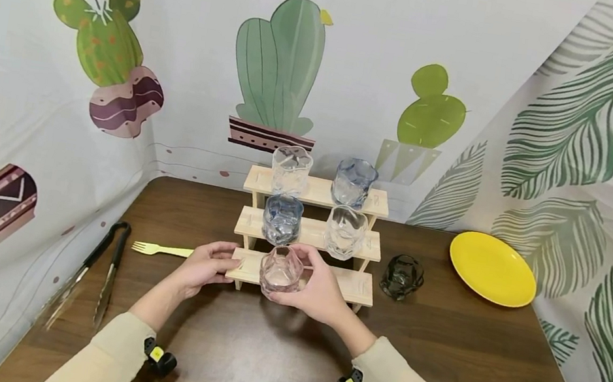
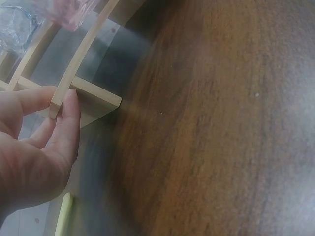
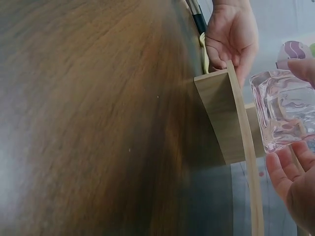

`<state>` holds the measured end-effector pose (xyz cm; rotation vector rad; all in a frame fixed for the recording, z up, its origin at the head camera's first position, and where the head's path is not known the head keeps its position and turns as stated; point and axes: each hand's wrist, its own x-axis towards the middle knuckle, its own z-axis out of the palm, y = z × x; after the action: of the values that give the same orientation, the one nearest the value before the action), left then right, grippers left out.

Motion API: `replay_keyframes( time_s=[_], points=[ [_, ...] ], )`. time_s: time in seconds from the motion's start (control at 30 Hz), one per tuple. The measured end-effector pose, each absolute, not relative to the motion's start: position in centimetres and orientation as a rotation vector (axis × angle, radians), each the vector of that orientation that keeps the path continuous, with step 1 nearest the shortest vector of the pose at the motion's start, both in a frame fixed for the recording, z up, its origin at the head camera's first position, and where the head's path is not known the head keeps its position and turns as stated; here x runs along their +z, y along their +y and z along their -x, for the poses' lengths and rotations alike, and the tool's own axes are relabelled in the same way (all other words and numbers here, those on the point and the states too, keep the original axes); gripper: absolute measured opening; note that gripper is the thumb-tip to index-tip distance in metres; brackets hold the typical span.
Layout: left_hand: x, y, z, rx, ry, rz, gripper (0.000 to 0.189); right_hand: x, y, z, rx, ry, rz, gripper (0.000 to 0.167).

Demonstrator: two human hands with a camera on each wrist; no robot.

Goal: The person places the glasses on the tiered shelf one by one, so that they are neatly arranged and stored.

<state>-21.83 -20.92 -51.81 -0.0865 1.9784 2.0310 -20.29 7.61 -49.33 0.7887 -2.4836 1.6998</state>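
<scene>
A three-step wooden stand [image 1: 337, 283] stands on the brown table. My left hand [image 1: 207, 267] pinches the left end of its lowest step; in the left wrist view fingers [image 2: 69, 128] lie on both sides of that board. At the same step, my right hand [image 1: 321, 289] grips a pinkish clear glass [image 1: 281, 270] between thumb and fingers. The right wrist view shows the glass [image 3: 283, 110] upright by the board; whether it touches the wood I cannot tell. A blue glass [image 1: 281, 220] and a clear glass [image 1: 345, 233] occupy the middle step.
On the top step are a clear glass [image 1: 290, 172] and a blue glass [image 1: 354, 183]. A dark glass [image 1: 402, 277] lies right of the stand, with a yellow plate [image 1: 493, 270] beyond. Leftward are a yellow-green fork [image 1: 162, 249] and black-handled tongs [image 1: 100, 259]. A printed curtain [image 1: 194, 68] hangs behind.
</scene>
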Motion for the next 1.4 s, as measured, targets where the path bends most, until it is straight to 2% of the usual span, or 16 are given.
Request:
replay_keyframes(
  time_s=[1.03, 1.4],
  points=[
    [-51.7, -20.8, 21.9, 2.023, 1.985, 0.136, 0.059, -49.9, 6.2, 20.9, 1.830, -2.532, -0.759, 0.090],
    [-51.9, -20.9, 21.9, 2.015, 1.989, 0.128, 0.059, -50.1, 6.5, 20.3, 1.868, -2.491, -0.766, 0.098]
  ],
)
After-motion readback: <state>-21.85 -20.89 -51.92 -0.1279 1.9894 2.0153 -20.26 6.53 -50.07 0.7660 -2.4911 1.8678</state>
